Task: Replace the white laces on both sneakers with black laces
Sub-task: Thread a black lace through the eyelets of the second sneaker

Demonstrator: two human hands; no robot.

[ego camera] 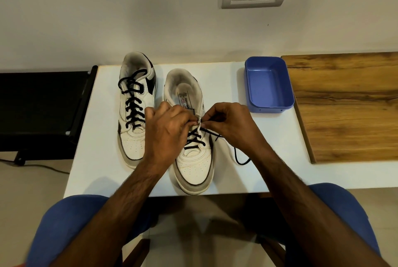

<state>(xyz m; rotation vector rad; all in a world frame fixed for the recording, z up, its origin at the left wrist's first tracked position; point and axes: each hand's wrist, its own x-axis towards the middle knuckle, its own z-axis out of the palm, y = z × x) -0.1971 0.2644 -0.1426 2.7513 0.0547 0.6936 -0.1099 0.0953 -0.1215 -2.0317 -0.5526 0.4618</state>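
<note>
The soft, limp lace [195, 137] is pinched by both hands, left [165, 129] and right [230, 124], over the right shoe [193, 167]; its stiff tip is best gripped.

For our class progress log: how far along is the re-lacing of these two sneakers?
Done: the left sneaker is laced in black to its top eyelets. In hand: the right sneaker has black lace through its lower eyelets only; both hands, left and right, pinch at a middle eyelet. Left: its upper eyelets. A loose lace end trails on the table.
</note>
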